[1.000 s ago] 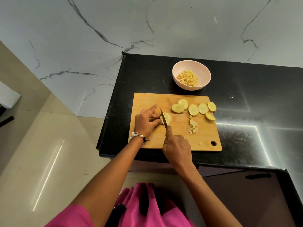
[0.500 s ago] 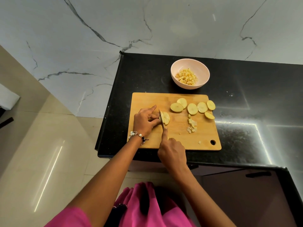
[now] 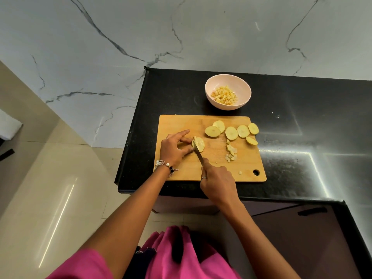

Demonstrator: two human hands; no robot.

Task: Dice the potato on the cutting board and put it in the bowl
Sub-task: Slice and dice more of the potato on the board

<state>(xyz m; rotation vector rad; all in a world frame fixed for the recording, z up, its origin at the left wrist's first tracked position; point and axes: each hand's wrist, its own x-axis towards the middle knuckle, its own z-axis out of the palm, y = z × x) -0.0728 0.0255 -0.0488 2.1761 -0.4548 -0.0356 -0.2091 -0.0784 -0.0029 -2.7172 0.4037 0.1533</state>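
Slicing the potato: left hand pinches it, right hand grasps the knife; next, probably, dicing the slices.

Home kitchen: black granite counter, marble wall, cutting board.

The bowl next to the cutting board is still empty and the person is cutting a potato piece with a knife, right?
Not quite. In the head view the bowl already holds diced potato. The rest is right: the right hand holds the knife, cutting a potato piece on the cutting board.
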